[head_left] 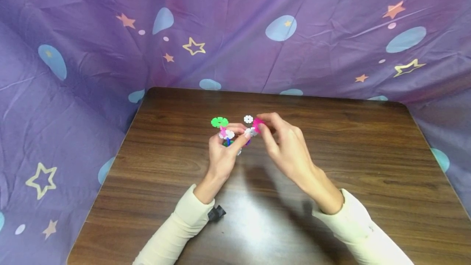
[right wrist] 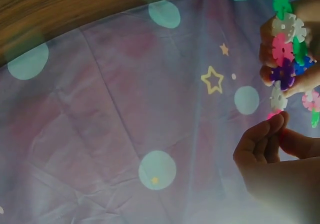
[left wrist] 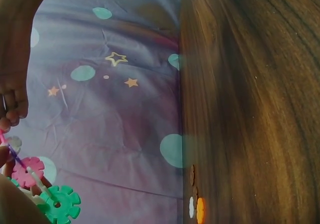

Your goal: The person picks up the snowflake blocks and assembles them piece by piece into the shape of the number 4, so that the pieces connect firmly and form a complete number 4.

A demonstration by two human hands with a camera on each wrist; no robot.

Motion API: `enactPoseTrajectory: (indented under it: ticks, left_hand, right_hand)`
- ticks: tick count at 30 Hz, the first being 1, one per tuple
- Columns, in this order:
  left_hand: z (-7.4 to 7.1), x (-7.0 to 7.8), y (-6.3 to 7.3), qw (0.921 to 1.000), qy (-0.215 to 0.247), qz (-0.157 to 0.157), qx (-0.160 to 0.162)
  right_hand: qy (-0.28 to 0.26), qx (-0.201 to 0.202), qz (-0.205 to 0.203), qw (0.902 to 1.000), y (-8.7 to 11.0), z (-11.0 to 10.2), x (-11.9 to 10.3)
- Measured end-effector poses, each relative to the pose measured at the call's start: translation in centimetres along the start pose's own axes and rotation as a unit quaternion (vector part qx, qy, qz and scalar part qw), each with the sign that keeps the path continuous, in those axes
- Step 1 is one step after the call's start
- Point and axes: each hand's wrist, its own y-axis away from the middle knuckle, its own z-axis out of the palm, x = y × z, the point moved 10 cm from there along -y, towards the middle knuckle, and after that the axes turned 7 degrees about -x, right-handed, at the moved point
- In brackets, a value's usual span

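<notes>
Left hand point(head_left: 222, 156) is curling round a chain of notched plastic discs, thumb and fingers closing on it above the bench point(head_left: 368, 154); a green disc point(head_left: 219, 122) is sticking out at the far left end. Right hand point(head_left: 288, 150) is pinching a hot-pink disc point(head_left: 259, 125) between thumb and fingers, and it is sitting right against the white disc point(head_left: 250, 131) at the near-right end of the chain. In the right wrist view, a purple disc point(right wrist: 283, 74) is coming next after that white one. Step seems to be slotting pink into white; whether the notches are engaging is hidden by the fingertips. To do it well: left hand should be bracing close to the joint, right hand should be lining up notch to notch, planes crossed, then pushing straight in. Twisting or pushing off-axis would probably be bending the discs or popping neighbouring joints loose.
</notes>
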Motion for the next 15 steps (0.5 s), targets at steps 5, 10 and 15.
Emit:
enactPoseTrajectory:
  ticks: [5, 10, 15]
  left_hand:
    - [-0.2, 0.1, -0.1, 0.9999, 0.005, 0.002, 0.011]
    - [-0.4, 0.0, -0.1, 0.9998, 0.003, 0.002, 0.017]
    - [-0.5, -0.2, 0.0, 0.9998, 0.000, -0.004, 0.019]
  right_hand:
    - [0.018, 0.018, -0.009, 0.9996, 0.0, 0.3, -0.3]
    - [0.043, 0.034, -0.026, 0.9982, 0.1, 0.6, -0.9]
    - [0.048, 0.025, -0.019, 0.9983, -0.1, 0.9, -1.0]
